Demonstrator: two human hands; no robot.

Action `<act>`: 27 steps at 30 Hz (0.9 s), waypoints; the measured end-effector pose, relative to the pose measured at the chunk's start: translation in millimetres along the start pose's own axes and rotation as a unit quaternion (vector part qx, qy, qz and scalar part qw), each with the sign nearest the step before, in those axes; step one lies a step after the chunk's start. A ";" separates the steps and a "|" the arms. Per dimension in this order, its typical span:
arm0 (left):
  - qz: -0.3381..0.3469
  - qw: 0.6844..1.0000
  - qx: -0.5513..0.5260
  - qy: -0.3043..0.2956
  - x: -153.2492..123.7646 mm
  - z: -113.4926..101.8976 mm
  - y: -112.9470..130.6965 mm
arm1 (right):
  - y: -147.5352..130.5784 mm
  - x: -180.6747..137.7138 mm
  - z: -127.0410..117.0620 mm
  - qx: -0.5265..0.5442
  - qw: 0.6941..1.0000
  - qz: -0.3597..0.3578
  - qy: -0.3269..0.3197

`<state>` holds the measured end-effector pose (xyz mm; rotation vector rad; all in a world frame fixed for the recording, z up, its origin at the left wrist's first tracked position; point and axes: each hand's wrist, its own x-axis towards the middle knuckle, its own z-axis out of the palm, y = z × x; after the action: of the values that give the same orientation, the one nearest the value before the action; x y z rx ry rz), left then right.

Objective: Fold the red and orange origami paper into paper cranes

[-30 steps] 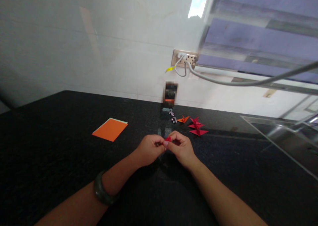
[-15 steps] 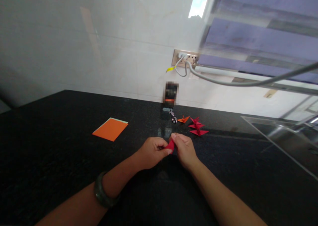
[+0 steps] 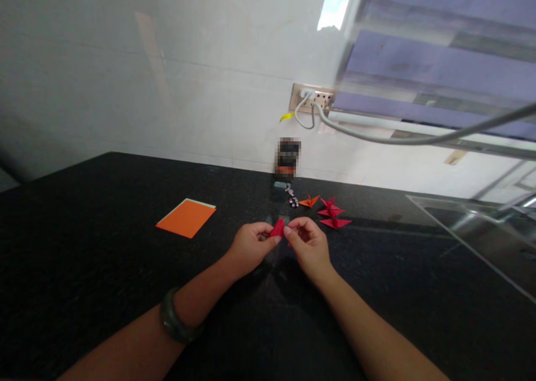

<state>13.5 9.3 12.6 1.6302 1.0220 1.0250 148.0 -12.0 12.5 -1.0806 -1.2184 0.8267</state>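
Observation:
My left hand (image 3: 252, 248) pinches a small piece of folded red paper (image 3: 277, 228) between thumb and fingers. My right hand (image 3: 309, 243) meets the paper's right edge, its thumb and fingertips closed on it. How the paper is folded is too small to make out. Just beyond my right hand, red paper cranes (image 3: 335, 223) sit in a close row, with an orange paper crane (image 3: 310, 201) to their left. Over on the left lies a stack of square paper (image 3: 186, 219), orange on top with a pale sheet showing beneath.
The black countertop (image 3: 104, 269) runs back to a tiled wall. A blurred-out dark object (image 3: 287, 158) stands against it, with a beaded strap (image 3: 292, 196) in front. A grey cable (image 3: 377, 139) leads from the wall socket (image 3: 312, 98). At right is a metal sink (image 3: 494, 241).
Both hands have shifted slightly up and away with the red paper. The paper has turned and now shows left of my right thumb. The cranes and the stack stay put.

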 end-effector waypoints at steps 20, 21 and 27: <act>0.086 0.979 0.182 -0.007 -0.5 -4.9 -0.3 | 4.7 0.2 -3.2 -0.038 0.998 -0.019 -0.048; 0.088 0.979 0.186 -0.007 -0.6 -4.9 -0.4 | 4.6 0.2 -3.2 -0.038 0.998 -0.020 -0.048; 0.089 0.977 0.195 -0.011 -1.1 -5.2 0.0 | 3.5 0.5 -2.6 -0.041 0.998 -0.013 -0.039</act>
<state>8.3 9.6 13.6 2.0800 1.1296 0.9605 150.9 -11.0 9.3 -1.1051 -1.3380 0.8120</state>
